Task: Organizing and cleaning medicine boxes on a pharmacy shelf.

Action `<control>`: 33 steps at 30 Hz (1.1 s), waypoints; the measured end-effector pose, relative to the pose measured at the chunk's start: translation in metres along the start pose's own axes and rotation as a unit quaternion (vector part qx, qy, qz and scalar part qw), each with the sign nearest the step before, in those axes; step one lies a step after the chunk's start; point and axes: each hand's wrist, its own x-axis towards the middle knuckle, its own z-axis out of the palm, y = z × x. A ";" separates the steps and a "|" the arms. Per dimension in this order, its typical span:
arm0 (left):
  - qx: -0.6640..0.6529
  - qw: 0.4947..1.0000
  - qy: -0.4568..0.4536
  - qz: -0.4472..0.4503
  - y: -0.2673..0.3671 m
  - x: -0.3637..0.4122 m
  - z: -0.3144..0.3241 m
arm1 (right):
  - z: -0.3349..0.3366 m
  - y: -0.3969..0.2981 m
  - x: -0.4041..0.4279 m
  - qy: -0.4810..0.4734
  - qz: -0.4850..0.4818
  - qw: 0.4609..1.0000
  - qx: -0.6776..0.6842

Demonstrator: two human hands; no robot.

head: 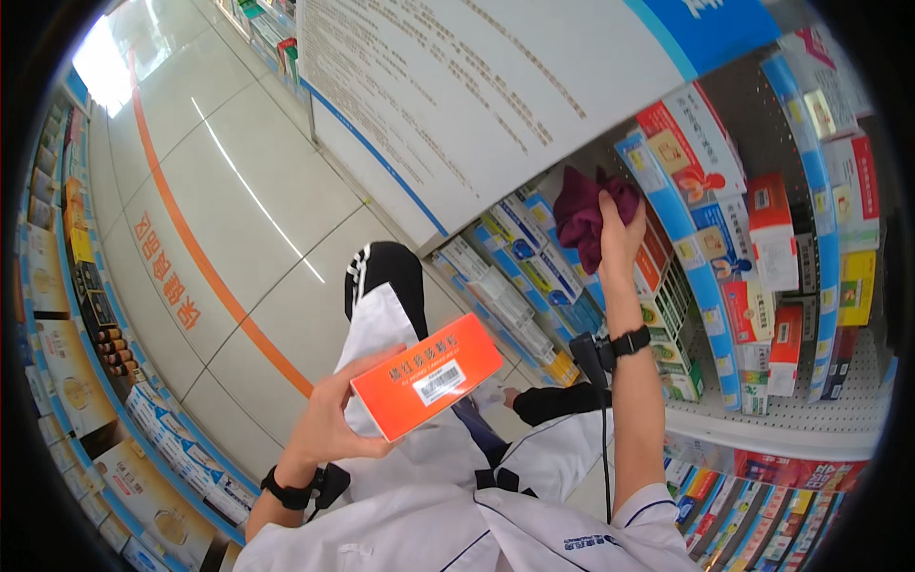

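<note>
My left hand (336,415) grips an orange cardboard medicine box (407,404) by its end, thumb below and fingers above. Printed writing and a white barcode label (439,383) face up on the box. Out to the right, my right hand (623,232) clutches a crumpled maroon cloth (590,214) at the shelf unit. The cloth hangs beside a blue price-tag strip (661,182) on the shelf edge. Just under that hand sit orange boxes (652,254) and green-and-white boxes (665,318), partly hidden by my forearm.
Shelves of boxed goods (743,236) line the right. A large white printed panel (429,93) forms the unit's end. Another stocked shelf (78,372) runs along the left. Between them lies a tiled floor (236,286) with an orange line (189,247). Black wrist devices (593,357) trail cables.
</note>
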 end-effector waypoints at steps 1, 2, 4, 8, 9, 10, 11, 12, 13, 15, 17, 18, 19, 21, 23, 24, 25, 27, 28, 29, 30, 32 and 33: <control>-0.004 1.000 0.002 -0.021 -0.002 0.002 -0.002 | 0.006 0.012 0.015 0.001 -0.008 1.000 -0.003; -0.013 1.000 -0.003 -0.013 -0.004 0.005 -0.005 | 0.013 0.022 0.029 0.038 -0.091 0.976 -0.195; -0.016 1.000 -0.014 -0.013 -0.003 0.009 -0.011 | 0.027 0.035 0.041 0.026 -0.045 0.893 -0.447; -0.007 1.000 -0.024 -0.007 0.000 0.015 -0.020 | 0.060 0.088 0.053 -0.100 0.004 0.821 -0.562; 0.001 1.000 -0.020 -0.005 0.006 0.012 -0.021 | 0.062 0.100 0.065 -0.128 -0.018 0.798 -0.589; 0.015 0.998 -0.050 -0.038 0.010 0.013 -0.021 | 0.047 0.115 0.082 -0.266 -0.222 0.718 -0.604; 0.039 0.995 -0.060 -0.076 0.011 0.015 -0.023 | 0.039 0.119 0.076 -0.260 -0.212 0.745 -0.576; -0.006 0.996 -0.049 -0.072 0.000 0.018 -0.020 | 0.047 0.111 0.070 -0.248 -0.150 0.784 -0.549; -0.055 0.995 -0.056 -0.055 -0.011 0.026 -0.014 | 0.043 0.097 0.072 -0.224 -0.095 0.806 -0.539; -0.043 0.996 -0.071 -0.034 -0.006 0.040 0.002 | 0.034 0.076 0.080 -0.186 -0.010 0.815 -0.549; -0.041 0.997 -0.059 -0.032 0.006 0.046 0.006 | 0.040 0.064 0.092 -0.172 0.027 0.812 -0.557; -0.061 0.995 -0.068 -0.036 0.009 0.049 0.008 | 0.048 0.061 0.099 -0.170 0.024 0.814 -0.554; -0.054 0.996 -0.062 -0.035 0.008 0.051 0.008 | 0.050 0.060 0.103 -0.172 0.028 0.813 -0.556; -0.091 0.993 -0.047 -0.059 0.002 0.053 0.009 | 0.057 0.057 0.113 -0.171 0.029 0.813 -0.555; -0.079 0.994 -0.041 -0.070 -0.006 0.056 0.010 | 0.060 0.056 0.121 -0.169 0.028 0.813 -0.557; -0.078 0.993 -0.040 -0.073 -0.004 0.060 0.007 | 0.058 0.056 0.125 -0.168 0.029 0.813 -0.557; -0.074 0.994 -0.037 -0.077 -0.003 0.062 0.004 | 0.058 0.055 0.129 -0.164 0.030 0.813 -0.557; -0.063 0.994 -0.028 -0.080 -0.003 0.066 0.002 | 0.058 0.055 0.137 -0.157 0.029 0.814 -0.559; -0.061 0.994 -0.023 -0.082 -0.003 0.066 0.001 | 0.060 0.054 0.140 -0.153 0.027 0.815 -0.558; -0.057 0.995 -0.018 -0.084 -0.003 0.065 0.001 | 0.057 0.055 0.142 -0.152 0.026 0.814 -0.560; -0.054 0.995 -0.014 -0.085 0.000 0.064 0.000 | 0.056 0.056 0.144 -0.148 0.027 0.815 -0.560; -0.047 0.995 -0.004 -0.084 -0.001 0.060 0.000 | 0.053 0.055 0.147 -0.142 0.025 0.816 -0.560; -0.046 0.995 -0.005 -0.083 0.000 0.057 0.001 | 0.054 0.055 0.146 -0.141 0.021 0.817 -0.558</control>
